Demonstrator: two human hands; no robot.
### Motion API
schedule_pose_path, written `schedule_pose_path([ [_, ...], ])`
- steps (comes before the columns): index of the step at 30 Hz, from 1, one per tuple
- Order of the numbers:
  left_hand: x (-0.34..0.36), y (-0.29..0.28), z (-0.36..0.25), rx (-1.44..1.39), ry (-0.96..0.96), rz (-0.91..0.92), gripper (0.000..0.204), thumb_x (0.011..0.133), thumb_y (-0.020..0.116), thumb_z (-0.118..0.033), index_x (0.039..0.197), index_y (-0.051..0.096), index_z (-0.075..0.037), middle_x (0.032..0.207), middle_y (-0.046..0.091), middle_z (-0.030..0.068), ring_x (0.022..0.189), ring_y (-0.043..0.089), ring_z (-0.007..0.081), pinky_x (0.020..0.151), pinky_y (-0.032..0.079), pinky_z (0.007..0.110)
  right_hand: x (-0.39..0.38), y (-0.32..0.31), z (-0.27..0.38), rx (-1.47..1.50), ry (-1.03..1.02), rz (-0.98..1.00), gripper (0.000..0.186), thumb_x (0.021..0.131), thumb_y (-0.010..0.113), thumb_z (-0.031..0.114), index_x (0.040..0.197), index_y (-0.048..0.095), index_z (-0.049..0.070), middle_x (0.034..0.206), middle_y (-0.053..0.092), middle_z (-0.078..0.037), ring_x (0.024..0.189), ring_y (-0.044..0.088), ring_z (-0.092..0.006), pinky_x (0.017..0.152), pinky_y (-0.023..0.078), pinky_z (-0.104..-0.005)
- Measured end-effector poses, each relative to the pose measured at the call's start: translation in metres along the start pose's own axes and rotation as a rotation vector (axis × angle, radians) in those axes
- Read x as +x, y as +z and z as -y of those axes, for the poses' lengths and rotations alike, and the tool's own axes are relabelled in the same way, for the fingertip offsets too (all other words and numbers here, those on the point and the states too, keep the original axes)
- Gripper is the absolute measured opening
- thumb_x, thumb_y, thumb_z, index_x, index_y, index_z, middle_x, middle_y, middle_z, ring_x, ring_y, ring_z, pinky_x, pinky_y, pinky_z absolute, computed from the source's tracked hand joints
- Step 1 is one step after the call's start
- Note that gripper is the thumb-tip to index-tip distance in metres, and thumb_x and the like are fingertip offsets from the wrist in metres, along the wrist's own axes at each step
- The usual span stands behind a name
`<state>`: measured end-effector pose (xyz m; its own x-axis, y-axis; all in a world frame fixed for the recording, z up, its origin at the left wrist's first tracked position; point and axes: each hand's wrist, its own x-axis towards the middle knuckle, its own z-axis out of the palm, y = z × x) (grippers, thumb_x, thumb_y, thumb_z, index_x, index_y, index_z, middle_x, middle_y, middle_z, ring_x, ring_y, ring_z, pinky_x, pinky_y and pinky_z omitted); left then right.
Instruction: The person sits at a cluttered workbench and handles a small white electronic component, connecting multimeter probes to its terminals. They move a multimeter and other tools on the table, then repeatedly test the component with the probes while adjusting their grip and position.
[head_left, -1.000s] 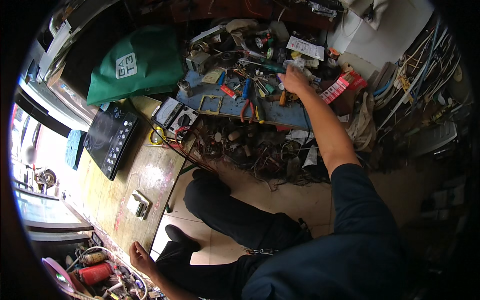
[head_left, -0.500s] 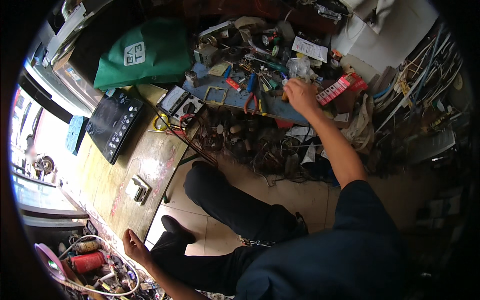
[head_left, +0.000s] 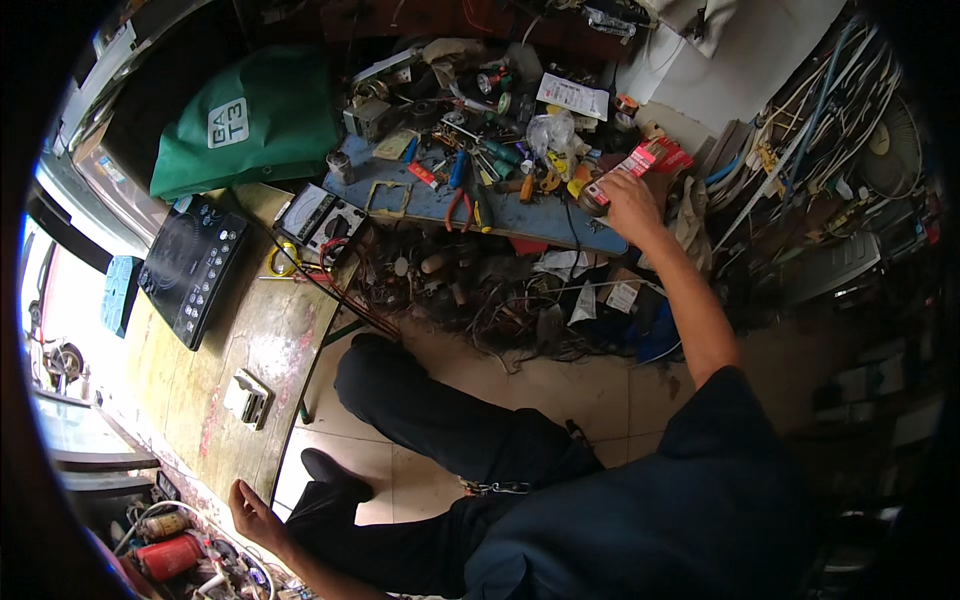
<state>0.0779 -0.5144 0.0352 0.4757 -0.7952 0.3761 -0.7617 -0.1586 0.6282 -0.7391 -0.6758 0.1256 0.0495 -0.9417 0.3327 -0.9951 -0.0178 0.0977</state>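
My right hand is over the right end of the blue-topped workbench. Its bent fingers close around the edge of a dark round thing, perhaps a tape roll; the grip is partly hidden. Just beyond the fingers lies a red and white box. A screwdriver with an orange handle and a clear plastic bag are left of that hand. My left hand stays by the near corner of the wooden table, fingers loosely apart, holding nothing. A small white and metal rectangular device sits on that table.
An induction cooktop, an analog multimeter and a green bag occupy the table's far part. Red-handled pliers lie on the bench. Tangled cables and parts fill the space below. A red cylinder is among clutter at lower left.
My right hand has moved rightward along the bench, from beside the orange-handled screwdriver to the dark round thing. The whole view has shifted slightly. My left hand keeps its place by the table corner.
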Motion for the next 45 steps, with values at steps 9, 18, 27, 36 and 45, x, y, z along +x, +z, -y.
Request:
schedule_pose_path([
  [9, 0.003, 0.002, -0.001, -0.015, -0.013, 0.021, 0.027, 0.106, 0.065, -0.017, 0.118, 0.071, 0.006, 0.105, 0.075, 0.0168, 0.085, 0.07, 0.0208, 0.07, 0.056, 0.03, 0.004, -0.007, -0.019, -0.074, 0.094, 0.13, 0.038, 0.079, 0.069, -0.001, 0.117, 0.072, -0.001, 0.131, 0.067, -0.016, 0.13, 0.057, -0.0342, 0.11, 0.045, -0.046],
  [18, 0.002, 0.003, 0.005, -0.044, -0.008, 0.033, 0.027, 0.106, 0.065, -0.018, 0.118, 0.071, 0.005, 0.103, 0.075, 0.0163, 0.086, 0.07, 0.0201, 0.07, 0.057, 0.03, -0.009, 0.004, 0.007, -0.033, 0.032, 0.142, 0.054, 0.078, 0.084, 0.014, 0.129, 0.066, 0.007, 0.142, 0.059, -0.014, 0.138, 0.05, -0.0334, 0.115, 0.04, -0.0489],
  [27, 0.002, 0.002, -0.001, 0.001, 0.024, 0.032, 0.028, 0.106, 0.064, -0.02, 0.116, 0.072, 0.006, 0.099, 0.075, 0.0159, 0.08, 0.069, 0.0192, 0.067, 0.056, 0.03, -0.025, 0.007, 0.009, -0.123, 0.31, 0.125, 0.075, 0.087, 0.083, 0.036, 0.153, 0.05, 0.023, 0.166, 0.034, -0.012, 0.155, 0.028, -0.0334, 0.113, 0.024, -0.0788],
  [36, 0.003, 0.003, 0.0, 0.011, 0.03, 0.044, 0.029, 0.106, 0.065, -0.02, 0.116, 0.072, 0.006, 0.099, 0.075, 0.0162, 0.079, 0.069, 0.0201, 0.067, 0.056, 0.031, -0.036, 0.049, -0.014, -0.086, 0.301, 0.056, 0.072, 0.09, 0.078, 0.041, 0.155, 0.049, 0.03, 0.167, 0.035, -0.007, 0.156, 0.027, -0.033, 0.11, 0.025, -0.0816],
  [45, 0.005, 0.007, 0.003, 0.021, 0.016, 0.045, 0.031, 0.106, 0.065, -0.022, 0.116, 0.072, 0.007, 0.098, 0.075, 0.0175, 0.08, 0.069, 0.0209, 0.067, 0.057, 0.031, -0.027, 0.062, -0.011, -0.06, 0.338, 0.001, 0.068, 0.093, 0.076, 0.042, 0.154, 0.049, 0.029, 0.162, 0.037, -0.008, 0.152, 0.03, -0.0364, 0.106, 0.026, -0.0859],
])
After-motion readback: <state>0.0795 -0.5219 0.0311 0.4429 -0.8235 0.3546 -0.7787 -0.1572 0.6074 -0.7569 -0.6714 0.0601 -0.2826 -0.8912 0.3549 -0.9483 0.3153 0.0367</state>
